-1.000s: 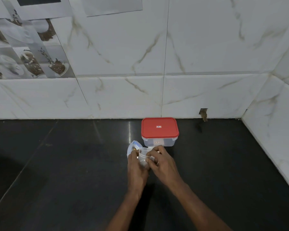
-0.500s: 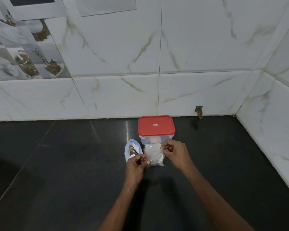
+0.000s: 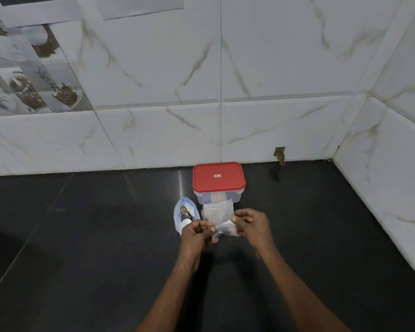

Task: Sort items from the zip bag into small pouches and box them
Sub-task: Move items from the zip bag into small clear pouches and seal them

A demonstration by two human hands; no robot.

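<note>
With the left hand (image 3: 197, 232) and right hand (image 3: 252, 224) only pinching the edges of the clear pouch (image 3: 218, 214), held just before the lidded box (image 3: 218, 185) beside the zip bag (image 3: 184, 215), the slick film could slip and drop to the desk (image 3: 101, 248).

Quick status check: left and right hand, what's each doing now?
left hand: pinches the clear pouch at its left edge.
right hand: pinches the same pouch's right edge.

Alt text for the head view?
Two hands hold a small clear pouch over a black countertop, left hand pinching its lower left, right hand its right edge. Behind it stands a clear box, red lid on; a zip bag lies to the left.
</note>
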